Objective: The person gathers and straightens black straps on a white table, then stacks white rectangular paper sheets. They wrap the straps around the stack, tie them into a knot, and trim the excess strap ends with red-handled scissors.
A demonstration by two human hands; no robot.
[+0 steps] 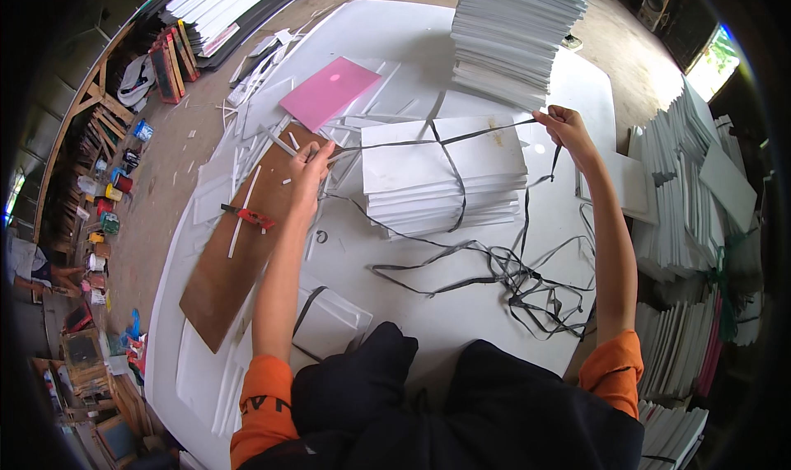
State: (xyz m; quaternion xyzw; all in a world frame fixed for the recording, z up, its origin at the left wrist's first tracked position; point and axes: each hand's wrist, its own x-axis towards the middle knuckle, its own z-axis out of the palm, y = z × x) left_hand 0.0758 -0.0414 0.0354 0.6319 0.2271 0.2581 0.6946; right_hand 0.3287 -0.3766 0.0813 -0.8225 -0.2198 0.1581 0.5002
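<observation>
A stack of white sheets (pixel 395 163) lies before me, with a dark grey strap (pixel 456 173) wrapped across its top and down its near side. My left hand (pixel 311 162) is closed on the strap at the stack's left. At its upper right, my right hand (pixel 564 130) pinches the strap too, so the length between both hands runs nearly straight over the top sheet. From there the strap trails down into a loose tangle (pixel 519 285) on the white surface right of my knees.
A tall stack of sheets (pixel 519 33) stands behind. On the left lie a brown board (pixel 239 264), a red cutter knife (pixel 254 217), a pink sheet (pixel 331 93) and white offcuts. More sheet stacks (pixel 680 182) line the right. Paint cans (pixel 115 191) and a person's hand (pixel 70 280) are far left.
</observation>
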